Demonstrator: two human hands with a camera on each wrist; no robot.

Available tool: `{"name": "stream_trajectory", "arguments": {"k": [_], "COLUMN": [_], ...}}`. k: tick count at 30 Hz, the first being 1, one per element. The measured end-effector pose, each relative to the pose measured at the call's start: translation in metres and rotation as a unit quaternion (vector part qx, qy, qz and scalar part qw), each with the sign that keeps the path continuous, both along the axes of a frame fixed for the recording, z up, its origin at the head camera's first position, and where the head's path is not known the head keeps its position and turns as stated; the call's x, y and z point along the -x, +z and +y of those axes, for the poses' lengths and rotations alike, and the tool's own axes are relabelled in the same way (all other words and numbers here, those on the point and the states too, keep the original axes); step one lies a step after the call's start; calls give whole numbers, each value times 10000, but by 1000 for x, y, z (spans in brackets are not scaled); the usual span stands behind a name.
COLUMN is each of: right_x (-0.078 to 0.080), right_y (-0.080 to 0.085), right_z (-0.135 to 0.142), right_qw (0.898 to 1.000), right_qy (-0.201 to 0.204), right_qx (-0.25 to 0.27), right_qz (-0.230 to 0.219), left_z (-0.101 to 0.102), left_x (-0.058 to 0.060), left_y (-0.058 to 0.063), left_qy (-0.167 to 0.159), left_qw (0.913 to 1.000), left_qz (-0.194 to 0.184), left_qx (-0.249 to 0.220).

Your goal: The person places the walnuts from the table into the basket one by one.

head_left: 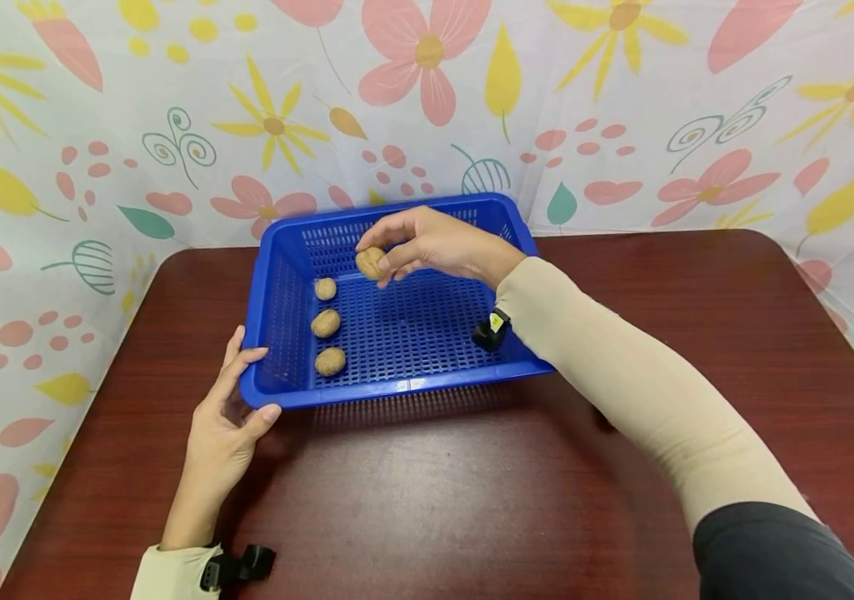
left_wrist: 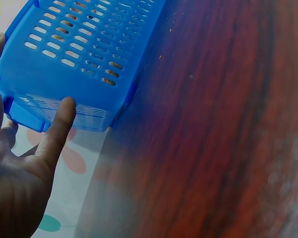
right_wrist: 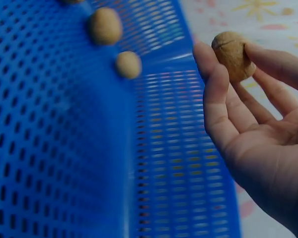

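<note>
Over the basket [head_left: 412, 385], the right hand [head_left: 445, 242] pinches a walnut [head_left: 370, 264]

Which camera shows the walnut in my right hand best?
The right wrist view: the walnut appears largest, its seam visible, pinched in the right hand. The head view shows it smaller, over the blue basket; the left wrist view doesn't show it.

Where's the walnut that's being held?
In the head view, the held walnut is pinched in the right hand over the blue basket, just up and right of the farthest loose walnut.
</note>
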State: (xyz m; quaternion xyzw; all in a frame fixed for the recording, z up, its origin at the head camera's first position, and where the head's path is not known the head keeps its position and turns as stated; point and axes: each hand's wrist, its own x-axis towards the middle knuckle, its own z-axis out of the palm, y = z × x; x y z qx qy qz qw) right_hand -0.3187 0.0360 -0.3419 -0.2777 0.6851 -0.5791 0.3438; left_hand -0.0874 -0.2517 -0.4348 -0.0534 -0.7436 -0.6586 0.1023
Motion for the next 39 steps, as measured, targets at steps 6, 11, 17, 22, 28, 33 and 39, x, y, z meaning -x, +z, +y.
{"name": "stream_trajectory", "arguments": {"k": [6, 11, 17, 22, 28, 33, 39], "right_x": [0, -4, -12, -14, -14, -13, -12], "right_y": [-16, -29, -42, -46, -51, -53, -53], "right_z": [-10, -19, -30, -34, -38, -41, -42], "right_qw": [9963, 9881, 9753, 9714, 9656, 9588, 9538], "right_qy": [618, 1228, 1774, 1864, 2044, 2218, 2269], "right_qx": [-584, -897, -1290, -1450, -1599, -1772, -1971], "right_qz": [-106, -220, -271, -262, -174, -86, 3], "left_z": [0, 0, 0, -1, -1, -1, -1], "left_x": [0, 1, 1, 1, 1, 2, 2], "left_y": [0, 0, -1, -1, -1, -1, -1], "left_qy": [-13, 10, -1, -31, -20, -36, -37], "left_qw": [10000, 10000, 10000, 10000, 10000, 9999, 9999], "left_qz": [57, 49, 54, 60, 61, 102, 87], "left_qx": [-17, -29, -39, -32, -3, -42, -67]}}
